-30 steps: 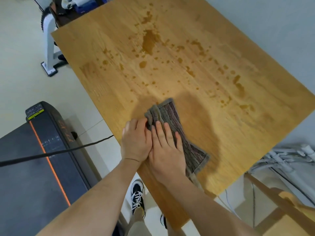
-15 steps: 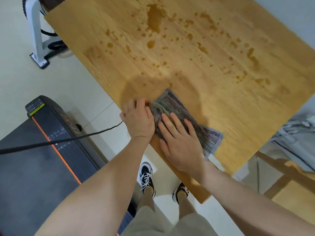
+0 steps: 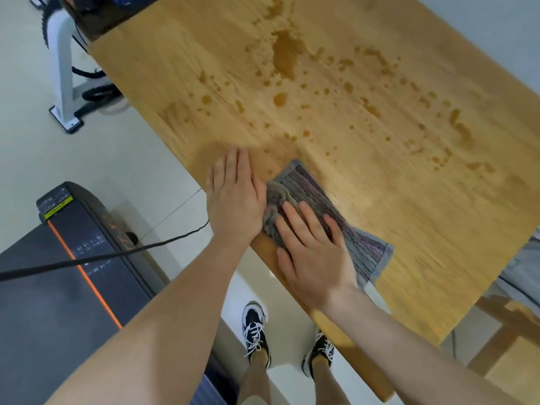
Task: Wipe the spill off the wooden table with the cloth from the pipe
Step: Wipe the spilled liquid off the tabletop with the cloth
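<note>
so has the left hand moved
Yes: left hand moved farther along the table edge toward the spill; fingers now level with the cloth's far corner.

Honey-yellow wooden bench (image 3: 380,229) with brown spill (image 3: 285,57) blotches; grey cloth (image 3: 359,244) striped purple; black treadmill (image 3: 58,287), orange stripe; black-and-white shoes (image 3: 254,331).

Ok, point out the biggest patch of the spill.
The long dark puddle toward the far end of the table, well beyond the cloth; the other patches are only smaller drops and streaks.
</note>
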A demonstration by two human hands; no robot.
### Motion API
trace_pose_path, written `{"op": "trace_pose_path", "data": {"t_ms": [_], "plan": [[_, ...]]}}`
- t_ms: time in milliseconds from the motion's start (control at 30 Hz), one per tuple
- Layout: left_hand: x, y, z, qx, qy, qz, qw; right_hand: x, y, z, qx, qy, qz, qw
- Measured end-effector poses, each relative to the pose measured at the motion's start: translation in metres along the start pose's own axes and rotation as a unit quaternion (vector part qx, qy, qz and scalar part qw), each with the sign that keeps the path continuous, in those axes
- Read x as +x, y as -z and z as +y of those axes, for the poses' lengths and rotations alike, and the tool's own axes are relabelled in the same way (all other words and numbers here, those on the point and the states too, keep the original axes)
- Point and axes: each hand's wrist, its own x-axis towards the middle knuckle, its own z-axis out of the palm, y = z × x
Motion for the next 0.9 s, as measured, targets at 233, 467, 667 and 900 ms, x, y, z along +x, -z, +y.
{"op": "trace_pose_path", "data": {"t_ms": [233,467,667,900], "plan": [[0.021,0.002,-0.017,0.012,0.045,-0.023,0.999,0.004,-0.001,0.001,-0.002,-0.011,0.004,1.0],[0.04,0.001,-0.018,-0.044,0.112,0.016,0.993,0.074,0.004,-0.023,-0.007,-0.076,0.021,0.997],[0.041,0.003,-0.023,-0.055,0.104,0.014,0.993,0.098,0.011,-0.019,0.0,-0.036,-0.016,0.999],[0.044,0.007,-0.016,-0.039,0.12,-0.022,0.992,0.104,0.026,0.041,0.027,-0.287,0.021,0.957]]}}
